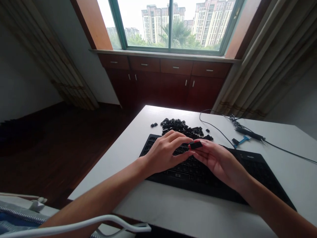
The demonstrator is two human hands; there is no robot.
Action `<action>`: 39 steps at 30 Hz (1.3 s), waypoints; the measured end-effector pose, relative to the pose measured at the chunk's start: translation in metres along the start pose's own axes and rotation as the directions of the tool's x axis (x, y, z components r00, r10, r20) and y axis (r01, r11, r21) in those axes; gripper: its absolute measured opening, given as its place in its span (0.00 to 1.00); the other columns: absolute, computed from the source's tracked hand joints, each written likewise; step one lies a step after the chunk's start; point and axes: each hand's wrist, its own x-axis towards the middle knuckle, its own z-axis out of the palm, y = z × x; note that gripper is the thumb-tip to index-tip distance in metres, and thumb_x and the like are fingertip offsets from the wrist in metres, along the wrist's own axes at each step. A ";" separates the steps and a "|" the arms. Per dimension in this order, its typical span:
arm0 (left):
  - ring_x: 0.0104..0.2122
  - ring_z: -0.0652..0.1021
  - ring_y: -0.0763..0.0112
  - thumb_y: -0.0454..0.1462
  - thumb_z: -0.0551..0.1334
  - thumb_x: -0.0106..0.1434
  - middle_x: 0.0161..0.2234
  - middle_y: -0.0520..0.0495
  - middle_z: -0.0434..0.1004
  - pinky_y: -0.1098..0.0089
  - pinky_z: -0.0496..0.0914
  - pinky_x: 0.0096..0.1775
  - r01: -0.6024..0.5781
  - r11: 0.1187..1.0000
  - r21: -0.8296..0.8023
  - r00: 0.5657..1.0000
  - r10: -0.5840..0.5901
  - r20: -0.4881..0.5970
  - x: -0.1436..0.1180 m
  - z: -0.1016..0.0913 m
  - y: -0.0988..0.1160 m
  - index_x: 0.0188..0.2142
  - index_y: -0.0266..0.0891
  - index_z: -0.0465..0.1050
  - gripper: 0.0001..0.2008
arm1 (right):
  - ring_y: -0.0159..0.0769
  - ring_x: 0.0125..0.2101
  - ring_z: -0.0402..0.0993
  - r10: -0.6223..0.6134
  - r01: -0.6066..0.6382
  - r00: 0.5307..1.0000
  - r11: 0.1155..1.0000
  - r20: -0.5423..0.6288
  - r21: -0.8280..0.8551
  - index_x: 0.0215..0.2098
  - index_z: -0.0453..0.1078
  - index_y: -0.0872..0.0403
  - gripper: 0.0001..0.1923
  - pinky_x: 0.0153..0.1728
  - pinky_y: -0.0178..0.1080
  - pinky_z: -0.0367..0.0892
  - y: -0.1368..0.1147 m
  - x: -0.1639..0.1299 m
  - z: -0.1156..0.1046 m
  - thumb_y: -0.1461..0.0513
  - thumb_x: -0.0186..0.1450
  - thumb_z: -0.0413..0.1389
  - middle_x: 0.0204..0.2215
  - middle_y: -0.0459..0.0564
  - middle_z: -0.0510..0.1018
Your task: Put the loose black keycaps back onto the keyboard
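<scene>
A black wide keycap (196, 145) is pinched above the keyboard between the fingertips of both hands. My right hand (215, 162), palm turned up, grips it with thumb and fingers. From the left, the thumb and index fingertips of my left hand (168, 150) close on its near end. Beneath them lies a black keyboard (205, 186), its left part showing bare key sockets without caps. A heap of loose black keycaps (174, 125) sits just behind the keyboard, partly hidden by my left hand.
The white table (119, 165) ends on the left above a dark wood floor. A black cable (284, 152) runs across its right side, by a blue tool (242, 141) and a black stick-like tool (250, 133). A white curved bar (99, 219) crosses the lower left.
</scene>
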 end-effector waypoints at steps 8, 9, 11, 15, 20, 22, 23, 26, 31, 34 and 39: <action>0.39 0.75 0.70 0.36 0.68 0.63 0.43 0.49 0.79 0.67 0.74 0.42 -0.007 1.000 0.014 1.000 0.006 0.019 -0.003 0.001 -0.001 0.50 0.42 0.73 0.15 | 0.37 0.48 0.77 0.023 -0.023 1.000 1.000 0.003 0.003 0.46 0.75 0.54 0.11 0.56 0.42 0.71 0.007 0.000 0.002 0.58 0.68 0.60 0.46 0.52 0.81; 0.39 0.75 0.70 0.36 0.68 0.64 0.43 0.49 0.79 0.68 0.74 0.41 -0.010 1.000 0.016 1.000 0.010 0.023 -0.003 0.001 -0.001 0.49 0.42 0.74 0.14 | 0.37 0.49 0.77 0.022 -0.022 1.000 1.000 0.014 -0.007 0.47 0.75 0.54 0.12 0.56 0.42 0.71 0.008 0.000 0.002 0.57 0.68 0.59 0.46 0.52 0.80; 0.39 0.75 0.70 0.35 0.67 0.64 0.43 0.49 0.79 0.68 0.74 0.41 -0.015 1.000 0.022 0.999 0.014 0.029 -0.002 0.000 -0.001 0.49 0.42 0.74 0.14 | 0.38 0.49 0.78 0.009 -0.008 1.000 0.999 0.030 -0.043 0.47 0.74 0.54 0.13 0.56 0.44 0.71 0.009 0.000 0.001 0.56 0.69 0.59 0.46 0.52 0.80; 0.40 0.75 0.70 0.34 0.67 0.64 0.42 0.49 0.79 0.68 0.74 0.41 -0.011 0.999 0.043 1.000 0.010 0.024 -0.002 -0.001 -0.005 0.50 0.42 0.74 0.15 | 0.39 0.47 0.79 -0.075 0.077 0.997 0.974 0.016 -0.215 0.49 0.73 0.53 0.16 0.54 0.45 0.73 0.010 0.000 -0.002 0.53 0.68 0.59 0.45 0.52 0.80; 0.39 0.75 0.71 0.34 0.68 0.63 0.41 0.49 0.79 0.68 0.74 0.40 -0.009 0.998 0.058 1.000 0.009 0.003 -0.002 -0.003 -0.009 0.50 0.43 0.75 0.15 | 0.36 0.43 0.80 -0.204 0.189 0.979 0.876 0.015 -0.443 0.52 0.72 0.51 0.18 0.50 0.43 0.75 0.010 0.001 -0.008 0.53 0.67 0.61 0.47 0.52 0.80; 0.39 0.75 0.71 0.34 0.68 0.64 0.41 0.49 0.79 0.68 0.73 0.40 -0.009 0.998 0.059 1.000 0.009 0.007 -0.002 -0.002 -0.009 0.51 0.43 0.75 0.16 | 0.36 0.44 0.79 -0.241 0.229 0.970 0.834 0.042 -0.503 0.52 0.71 0.50 0.18 0.50 0.42 0.75 0.011 0.001 -0.009 0.54 0.66 0.61 0.47 0.51 0.80; 0.39 0.75 0.71 0.34 0.68 0.64 0.42 0.49 0.79 0.68 0.73 0.40 -0.009 0.998 0.059 1.000 0.008 0.011 -0.002 -0.002 -0.009 0.51 0.43 0.75 0.16 | 0.36 0.44 0.79 -0.261 0.248 0.964 0.814 0.052 -0.526 0.52 0.71 0.50 0.18 0.50 0.42 0.75 0.011 0.001 -0.009 0.54 0.66 0.62 0.48 0.51 0.79; 0.39 0.75 0.71 0.34 0.68 0.64 0.42 0.49 0.79 0.68 0.73 0.40 -0.010 0.998 0.059 1.000 0.009 0.018 -0.002 -0.003 -0.008 0.52 0.44 0.75 0.17 | 0.37 0.45 0.79 -0.313 0.291 0.947 0.762 0.065 -0.579 0.52 0.71 0.48 0.17 0.48 0.42 0.76 0.012 0.000 -0.008 0.55 0.66 0.62 0.48 0.51 0.79; 0.39 0.75 0.71 0.34 0.68 0.63 0.42 0.49 0.79 0.68 0.73 0.41 -0.028 0.998 0.058 1.000 0.028 0.001 -0.003 -0.004 -0.008 0.52 0.43 0.74 0.17 | 0.37 0.43 0.80 -0.349 0.312 0.935 0.713 0.068 -0.629 0.51 0.71 0.48 0.16 0.46 0.42 0.77 0.012 -0.003 -0.005 0.56 0.66 0.62 0.47 0.50 0.80; 0.39 0.75 0.71 0.33 0.69 0.63 0.42 0.49 0.80 0.68 0.73 0.41 -0.037 0.997 0.066 0.999 0.038 -0.012 -0.003 -0.003 -0.008 0.52 0.42 0.74 0.18 | 0.37 0.41 0.80 -0.357 0.307 0.932 0.689 0.062 -0.656 0.51 0.71 0.49 0.15 0.44 0.42 0.78 0.013 -0.003 -0.005 0.56 0.66 0.61 0.46 0.50 0.80; 0.39 0.76 0.71 0.34 0.69 0.63 0.42 0.49 0.80 0.68 0.74 0.40 -0.043 0.996 0.078 0.999 0.044 -0.021 -0.001 -0.003 -0.007 0.52 0.43 0.74 0.18 | 0.37 0.40 0.80 -0.398 0.335 0.914 0.621 0.084 -0.709 0.51 0.71 0.49 0.15 0.43 0.43 0.78 0.015 -0.004 -0.005 0.56 0.67 0.60 0.46 0.50 0.80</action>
